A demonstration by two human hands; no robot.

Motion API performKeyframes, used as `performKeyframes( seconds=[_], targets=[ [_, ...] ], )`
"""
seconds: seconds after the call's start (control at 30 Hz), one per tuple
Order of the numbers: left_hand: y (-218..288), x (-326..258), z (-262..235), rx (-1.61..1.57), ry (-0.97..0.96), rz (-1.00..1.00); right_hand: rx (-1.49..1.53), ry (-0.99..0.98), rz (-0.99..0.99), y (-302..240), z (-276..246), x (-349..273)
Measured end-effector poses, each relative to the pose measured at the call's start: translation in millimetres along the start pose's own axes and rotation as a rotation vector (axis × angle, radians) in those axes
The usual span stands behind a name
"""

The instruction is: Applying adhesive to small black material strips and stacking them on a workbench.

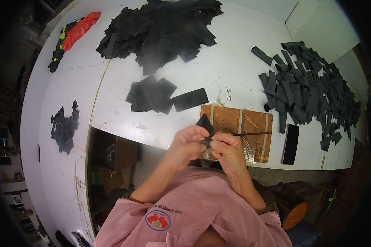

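Note:
Between my two hands, at the front edge of the white table, is a small piece of black fabric (205,122). Its upper corner stands up to a point, and its lower part is folded between my fingertips. My left hand (187,144) pinches it from the left. From the other side, the thumb and fingers of my right hand (228,150) close on the same fold. Beneath the hands lies a wooden board (224,117) with pale strips across it. A thin dark rod (255,133) rests on the board, right of my right hand. My fingers hide part of the fabric.
A large heap of black fabric pieces (160,31) lies at the back. Nearer are a small stack (151,95) and one rectangle (190,99). Narrow folded black pieces (301,88) spread at right, beside a black phone (290,144). A small fabric pile (64,128) and red plastic bag (81,31) are left.

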State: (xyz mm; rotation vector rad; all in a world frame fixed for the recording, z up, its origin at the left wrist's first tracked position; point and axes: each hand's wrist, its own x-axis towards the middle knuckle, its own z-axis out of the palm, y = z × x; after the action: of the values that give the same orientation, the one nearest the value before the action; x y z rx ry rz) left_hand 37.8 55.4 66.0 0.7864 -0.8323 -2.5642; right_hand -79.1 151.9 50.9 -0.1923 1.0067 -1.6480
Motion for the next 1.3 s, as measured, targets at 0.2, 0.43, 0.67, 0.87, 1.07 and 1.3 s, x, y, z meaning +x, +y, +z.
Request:
performKeyframes(
  seconds=[0.2, 0.43, 0.67, 0.87, 1.07, 1.3],
  targets=[
    [-21.9, 7.5, 27.8, 0.564, 0.456, 0.478, 0.349, 0.014, 0.182, 6.4, 5.7, -2.7],
    [-16.3, 1.4, 15.3, 0.138, 0.050, 0.092, 0.038, -0.054, -0.042, 16.9, -22.7, -10.2],
    [7.7, -20.8, 45.6, 0.077, -0.463, -0.049, -0.005, -0.072, -0.307, -13.3, -1.2, -33.9],
    [-11.2, 1.9, 69.8, 0.990, -0.116, 0.925, -0.703, 0.108, -0.720, -56.2, 2.2, -45.4],
    [3.4, -4.2, 100.3, 0.187, -0.173, 0.224, -0.921, 0.269, -0.950, -88.8, 8.6, -49.3],
    [19.0, 11.9, 100.1, -0.312, -0.557, -0.110, -0.711, 0.052, -0.711, -104.3, 7.9, -49.1]
  ],
)
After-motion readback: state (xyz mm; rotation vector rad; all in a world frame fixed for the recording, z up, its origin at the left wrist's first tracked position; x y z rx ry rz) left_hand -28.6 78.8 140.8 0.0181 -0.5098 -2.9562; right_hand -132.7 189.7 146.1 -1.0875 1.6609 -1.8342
